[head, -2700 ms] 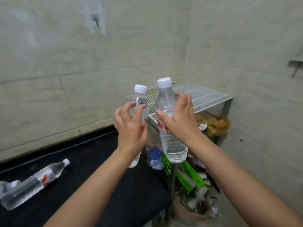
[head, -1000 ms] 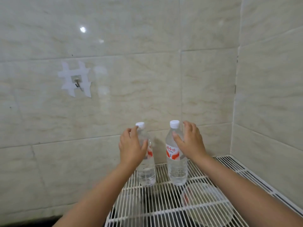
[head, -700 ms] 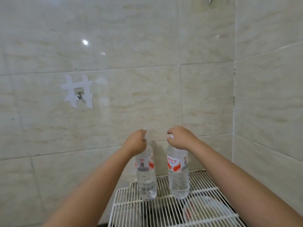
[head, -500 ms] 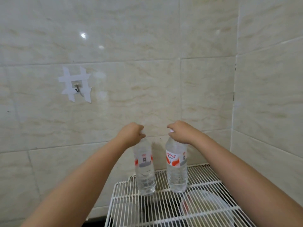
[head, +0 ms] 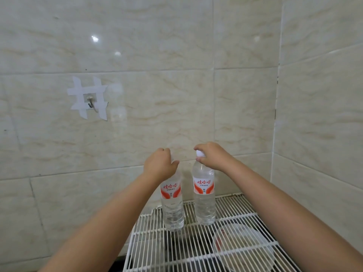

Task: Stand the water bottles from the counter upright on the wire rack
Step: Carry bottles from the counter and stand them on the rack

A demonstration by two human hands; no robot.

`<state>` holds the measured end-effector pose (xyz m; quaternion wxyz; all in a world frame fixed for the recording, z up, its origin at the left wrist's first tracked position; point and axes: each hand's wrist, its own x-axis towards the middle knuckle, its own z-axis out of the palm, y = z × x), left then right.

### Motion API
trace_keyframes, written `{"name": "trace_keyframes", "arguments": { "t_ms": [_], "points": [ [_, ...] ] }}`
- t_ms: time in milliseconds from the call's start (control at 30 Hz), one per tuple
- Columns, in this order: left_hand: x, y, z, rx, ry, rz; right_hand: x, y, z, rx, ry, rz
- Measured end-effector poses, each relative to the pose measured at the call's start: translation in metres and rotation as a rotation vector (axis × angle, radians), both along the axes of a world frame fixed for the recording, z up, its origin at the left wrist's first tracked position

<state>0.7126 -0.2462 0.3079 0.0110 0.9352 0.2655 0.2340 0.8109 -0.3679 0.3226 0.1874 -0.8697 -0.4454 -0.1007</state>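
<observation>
1. Head view, far left: a small metal hook [head: 90, 102] sits on the tiled wall [head: 157, 107], held under crossed strips of white tape [head: 87, 97]. Nothing hangs from it.

2. Moving right, my left hand [head: 159, 163] is up by the wall, fingers curled down over the top of the left bottle [head: 171, 205]. I grip it around the neck and cap, and my hand hides the cap completely.

3. That left bottle stands upright on the wire rack [head: 149, 242], its base on the white bars near the rack's back left corner. It is clear, with water inside and a red-and-white label facing me.

4. Next across, the right bottle [head: 203, 201] stands upright too, just beside the first, with a small gap between them. It sits a touch further back on the rack, close to the wall.

5. My right hand [head: 213, 156] is on top of it, fingers curled round the white cap [head: 200, 153], which peeks out at the fingertips. So I pinch the cap, with my palm above the bottle's shoulder.

6. Lower right, under the rack's bars, I see a round clear dish or lid [head: 243, 250] over something dark; I cannot tell what it is.

7. Far right, the side wall [head: 322, 114] meets the back wall in a corner, and the rack runs into it.
</observation>
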Motion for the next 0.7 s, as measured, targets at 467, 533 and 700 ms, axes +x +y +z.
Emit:
{"name": "trace_keyframes", "arguments": {
  "t_ms": [467, 533, 700],
  "points": [
    [0.021, 0.002, -0.004, -0.069, -0.115, -0.114, 0.006, 0.016, -0.007, 0.135, 0.049, 0.064],
    [0.024, 0.005, -0.005, -0.062, -0.120, -0.116, 0.008, 0.019, -0.009, 0.139, 0.037, 0.069],
    [0.030, 0.008, -0.011, -0.073, -0.172, -0.148, 0.018, 0.025, -0.014, 0.203, 0.048, 0.063]
  ]
}}
